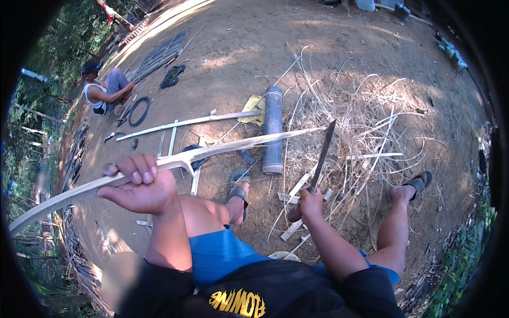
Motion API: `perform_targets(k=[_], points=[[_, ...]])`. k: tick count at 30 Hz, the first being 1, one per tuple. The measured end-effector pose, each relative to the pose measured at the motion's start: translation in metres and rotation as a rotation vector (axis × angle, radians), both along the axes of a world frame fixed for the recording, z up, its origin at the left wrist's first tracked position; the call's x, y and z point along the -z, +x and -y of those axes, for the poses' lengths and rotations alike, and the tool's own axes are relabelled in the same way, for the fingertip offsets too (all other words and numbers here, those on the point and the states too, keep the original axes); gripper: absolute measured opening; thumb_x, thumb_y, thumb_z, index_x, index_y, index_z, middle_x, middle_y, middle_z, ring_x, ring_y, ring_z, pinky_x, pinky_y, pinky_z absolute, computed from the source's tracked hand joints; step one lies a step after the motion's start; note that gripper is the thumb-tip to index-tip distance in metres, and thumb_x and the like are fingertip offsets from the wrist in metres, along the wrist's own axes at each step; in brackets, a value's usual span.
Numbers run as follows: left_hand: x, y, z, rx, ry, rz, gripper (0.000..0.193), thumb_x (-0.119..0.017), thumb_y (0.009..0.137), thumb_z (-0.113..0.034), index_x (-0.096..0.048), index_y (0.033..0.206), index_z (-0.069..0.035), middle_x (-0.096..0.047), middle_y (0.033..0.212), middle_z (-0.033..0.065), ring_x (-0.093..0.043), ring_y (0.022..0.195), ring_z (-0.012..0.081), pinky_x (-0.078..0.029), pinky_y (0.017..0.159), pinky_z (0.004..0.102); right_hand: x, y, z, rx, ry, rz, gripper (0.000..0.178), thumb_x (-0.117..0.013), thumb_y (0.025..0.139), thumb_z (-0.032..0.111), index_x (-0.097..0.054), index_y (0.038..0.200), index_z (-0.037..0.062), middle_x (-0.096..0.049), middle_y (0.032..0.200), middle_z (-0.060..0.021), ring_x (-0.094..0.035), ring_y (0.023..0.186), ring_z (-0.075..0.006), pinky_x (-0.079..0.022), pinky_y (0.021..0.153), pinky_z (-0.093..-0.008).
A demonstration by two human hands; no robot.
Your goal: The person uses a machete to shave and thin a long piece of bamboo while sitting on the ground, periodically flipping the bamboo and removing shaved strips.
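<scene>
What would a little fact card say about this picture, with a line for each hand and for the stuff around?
Left hand: holds a long pale strip
Right hand: holds a long-bladed knife
Blade and strip: meet in the picture near the strip's far end; touching or not, I can't tell
Middle: dark cylinder on the ground
Right side: tangled pile of thin pale shavings
Far left: another person sitting low
Place: outdoors, on bare earth
</scene>
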State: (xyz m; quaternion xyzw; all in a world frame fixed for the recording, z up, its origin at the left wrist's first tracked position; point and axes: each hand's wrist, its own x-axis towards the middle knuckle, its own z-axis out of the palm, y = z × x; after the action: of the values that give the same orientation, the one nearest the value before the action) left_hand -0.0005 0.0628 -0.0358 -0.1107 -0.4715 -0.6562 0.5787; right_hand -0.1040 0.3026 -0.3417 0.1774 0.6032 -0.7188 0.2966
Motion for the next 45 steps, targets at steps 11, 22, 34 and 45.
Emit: perform_targets(k=[11,22,34,45], points=[[0.008,0.022,-0.056,0.143,-0.199,-0.044,0.059,-0.036,0.094,-0.068,-0.047,0.087,-0.011,-0.035,0.055,0.0004,-0.035,0.043,0.0129,-0.032,0.043,0.0280,-0.183,0.047,-0.027,-0.672,0.331,-0.667,0.024,-0.062,0.083,0.015,-0.061,0.103,0.0023,-0.067,0.083,-0.0221,-0.068,0.080,-0.0356,-0.052,0.074,-0.0409],[0.021,0.041,-0.064,0.254,-0.238,-0.048,0.059,-0.037,0.095,-0.066,-0.047,0.086,-0.008,-0.034,0.053,0.0021,-0.034,0.044,0.0150,-0.032,0.045,0.0314,-0.199,0.074,-0.023,-0.730,0.273,-0.911,0.016,-0.061,0.080,0.008,-0.060,0.095,0.0017,-0.066,0.079,-0.0224,-0.067,0.076,-0.0400,-0.052,0.069,-0.0424],[0.016,0.040,-0.077,0.295,-0.288,-0.043,0.058,-0.040,0.094,-0.065,-0.047,0.085,-0.009,-0.035,0.053,0.0022,-0.033,0.043,0.0146,-0.032,0.044,0.0308,-0.183,0.084,-0.031,-0.697,0.176,-0.873,0.016,-0.064,0.082,0.012,-0.059,0.094,0.0031,-0.065,0.078,-0.0207,-0.067,0.078,-0.0395,-0.051,0.068,-0.0442],[0.021,0.032,-0.063,0.156,-0.214,-0.058,0.058,-0.036,0.096,-0.066,-0.049,0.086,-0.010,-0.030,0.053,-0.0011,-0.029,0.042,0.0115,-0.028,0.042,0.0274,-0.183,0.085,-0.039,-0.725,0.345,-0.930,0.015,-0.062,0.082,0.011,-0.059,0.095,0.0047,-0.065,0.078,-0.0204,-0.065,0.079,-0.0415,-0.051,0.068,-0.0474]])
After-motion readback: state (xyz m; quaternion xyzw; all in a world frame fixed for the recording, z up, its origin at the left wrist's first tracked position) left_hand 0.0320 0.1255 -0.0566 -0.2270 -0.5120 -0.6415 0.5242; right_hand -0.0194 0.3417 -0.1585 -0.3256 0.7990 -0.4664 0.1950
